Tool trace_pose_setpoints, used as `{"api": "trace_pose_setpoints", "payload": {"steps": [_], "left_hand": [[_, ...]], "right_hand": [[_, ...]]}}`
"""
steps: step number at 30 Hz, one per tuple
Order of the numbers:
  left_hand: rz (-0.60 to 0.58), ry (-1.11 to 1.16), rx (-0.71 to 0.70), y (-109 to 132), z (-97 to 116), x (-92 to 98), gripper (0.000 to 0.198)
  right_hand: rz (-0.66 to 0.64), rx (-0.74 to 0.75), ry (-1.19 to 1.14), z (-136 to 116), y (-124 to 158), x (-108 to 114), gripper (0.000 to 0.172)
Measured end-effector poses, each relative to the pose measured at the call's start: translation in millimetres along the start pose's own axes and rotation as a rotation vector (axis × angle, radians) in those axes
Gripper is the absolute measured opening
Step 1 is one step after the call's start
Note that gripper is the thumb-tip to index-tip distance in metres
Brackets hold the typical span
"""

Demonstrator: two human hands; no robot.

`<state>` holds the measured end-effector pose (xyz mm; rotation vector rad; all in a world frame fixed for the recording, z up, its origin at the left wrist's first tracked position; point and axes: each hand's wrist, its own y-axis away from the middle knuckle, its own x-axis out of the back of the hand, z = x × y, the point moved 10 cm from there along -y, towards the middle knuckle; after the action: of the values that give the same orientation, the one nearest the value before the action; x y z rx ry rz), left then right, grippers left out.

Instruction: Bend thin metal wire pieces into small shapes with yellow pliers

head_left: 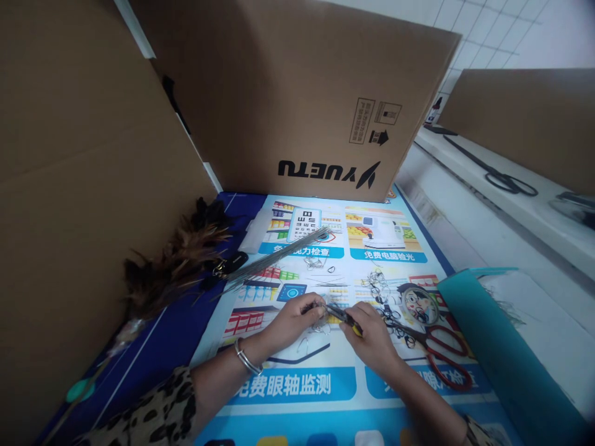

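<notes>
My left hand (pixel 299 319), with a silver bangle at its wrist, is closed on a small piece of thin wire (pixel 320 308); its exact shape is hard to make out. In my right hand (pixel 370 337) are pliers (pixel 341 314) with black and yellow handles, their jaws at the wire by my left fingertips. Whether the jaws grip it, I cannot tell. A bundle of straight thin wires (pixel 283 254) lies beyond my left hand. Bent wire pieces (pixel 315 263) rest past my fingers, and a tangle of wire loops (pixel 377 282) lies beyond my right hand.
Red-handled scissors (pixel 449 347) and a roll of clear tape (pixel 419 305) lie right of my right hand. A teal box (pixel 502 353) stands at the right edge. Brown feathers (pixel 171 266) lie at left. Cardboard panels (pixel 297 93) wall the back and left. Black scissors (pixel 506 179) rest on a ledge.
</notes>
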<state>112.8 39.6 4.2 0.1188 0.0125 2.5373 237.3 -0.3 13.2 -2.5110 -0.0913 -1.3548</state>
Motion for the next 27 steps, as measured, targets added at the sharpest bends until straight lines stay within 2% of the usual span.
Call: {"api": "trace_pose_setpoints", "payload": {"steps": [12, 27], "left_hand": [[-0.058, 0.077, 0.007, -1.1, 0.9, -4.5, 0.018], [-0.021, -0.016, -0.020, -0.9, 3.2, -1.2, 0.016]], "right_hand": [[-0.089, 0.049, -0.074, -0.8, -0.8, -3.9, 0.016], [0.003, 0.011, 0.019, -0.3, 2.9, -2.0, 0.015]]}}
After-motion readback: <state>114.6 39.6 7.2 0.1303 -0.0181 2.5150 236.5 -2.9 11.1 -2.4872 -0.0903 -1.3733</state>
